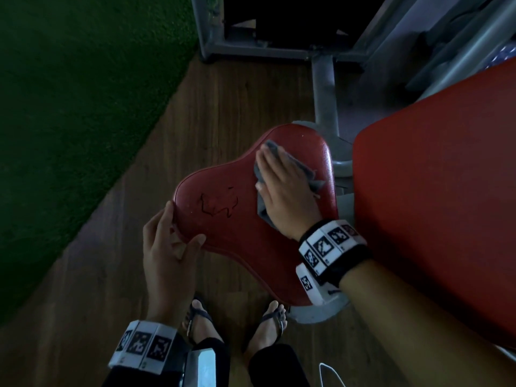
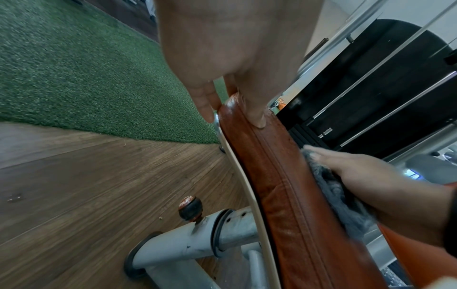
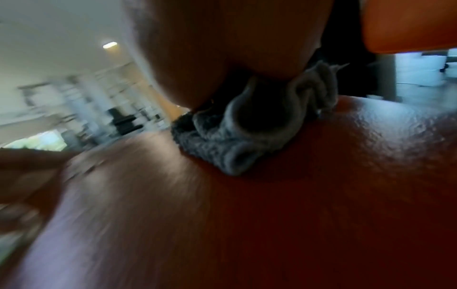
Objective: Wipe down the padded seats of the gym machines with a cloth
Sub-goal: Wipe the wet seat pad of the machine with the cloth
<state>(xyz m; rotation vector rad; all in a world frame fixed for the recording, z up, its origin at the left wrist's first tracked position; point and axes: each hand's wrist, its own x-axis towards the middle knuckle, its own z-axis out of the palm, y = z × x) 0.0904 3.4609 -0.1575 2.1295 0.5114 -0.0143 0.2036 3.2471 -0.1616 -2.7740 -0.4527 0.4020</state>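
A red padded seat (image 1: 240, 219) with a cracked patch in its cover fills the middle of the head view. My right hand (image 1: 282, 191) lies flat, fingers straight, pressing a grey cloth (image 1: 307, 166) onto the seat's far right part. My left hand (image 1: 167, 252) grips the seat's near left edge, thumb on top and fingers round the rim. The left wrist view shows the seat (image 2: 279, 185) edge-on, the left hand (image 2: 222, 48) clasping it, and the right hand (image 2: 371, 179) on the cloth (image 2: 346, 207). In the blurred right wrist view the bunched cloth (image 3: 222, 148) sits on the seat (image 3: 296, 215).
A larger red pad (image 1: 432, 205) stands close on the right. The grey metal frame (image 1: 324, 90) runs behind and under the seat, with an adjustment knob (image 2: 190, 208) below. Green turf (image 1: 69, 107) borders the wooden floor (image 1: 209, 121) at left. My sandalled feet (image 1: 201, 317) stand below the seat.
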